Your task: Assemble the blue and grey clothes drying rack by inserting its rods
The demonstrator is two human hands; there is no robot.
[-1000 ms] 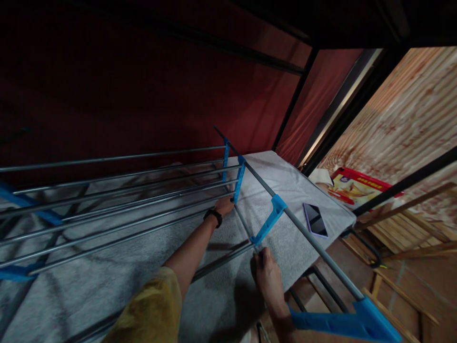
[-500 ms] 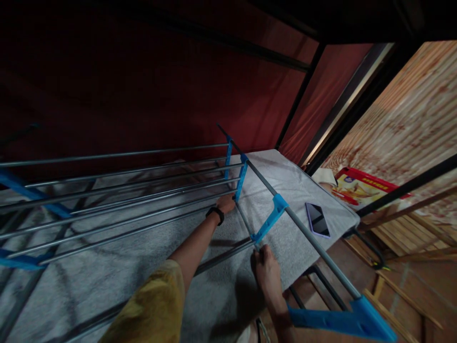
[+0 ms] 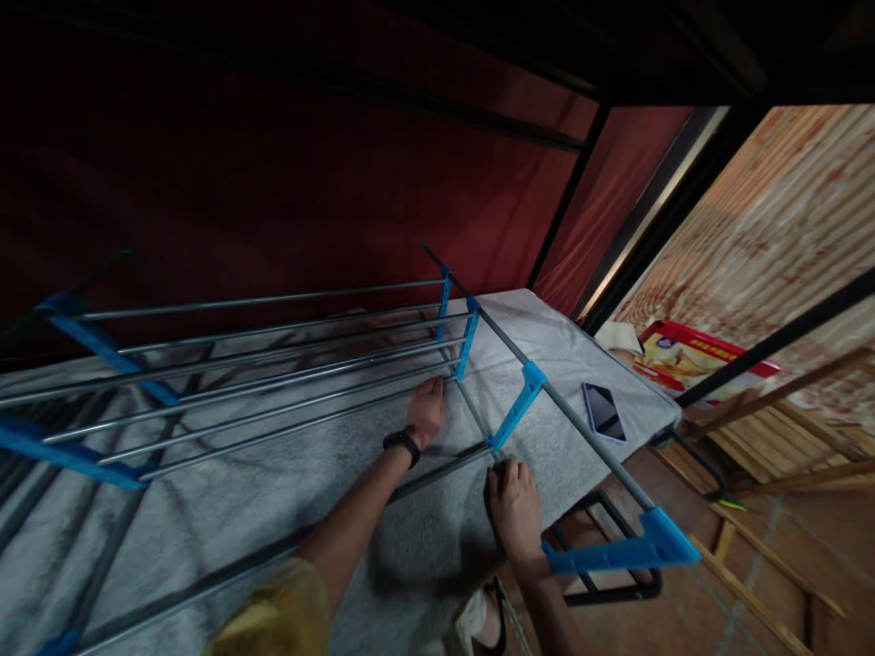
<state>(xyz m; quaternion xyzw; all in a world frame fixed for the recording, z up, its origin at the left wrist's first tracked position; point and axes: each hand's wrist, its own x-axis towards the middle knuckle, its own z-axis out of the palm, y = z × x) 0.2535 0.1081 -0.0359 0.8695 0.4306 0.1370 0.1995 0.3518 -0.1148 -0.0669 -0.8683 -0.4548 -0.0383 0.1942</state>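
Observation:
A tubular rack [image 3: 328,362] of grey metal rods and blue plastic brackets lies on its side on a grey-covered bed. My right hand [image 3: 518,510] is closed around the end of a grey metal pole, just below a blue bracket [image 3: 518,415]. My left hand [image 3: 425,412], with a black band [image 3: 403,446] at the wrist, is beside the rods' right end, below another blue bracket [image 3: 468,342]. Its fingers reach forward, loosely extended, with no pole visible in them. Near my right forearm juts a blue end bracket [image 3: 622,549] on the upper pole [image 3: 594,442].
A phone [image 3: 604,412] lies on the grey cover [image 3: 567,342] at the right. Past the bed's edge are a red and yellow box [image 3: 704,360] and wooden slats [image 3: 807,433]. Black frame posts and a dark red curtain [image 3: 307,200] stand behind.
My left hand has drawn slightly back from the pole beside the blue bracket, and its fingers have loosened. My right hand keeps its hold. The view has shifted a little.

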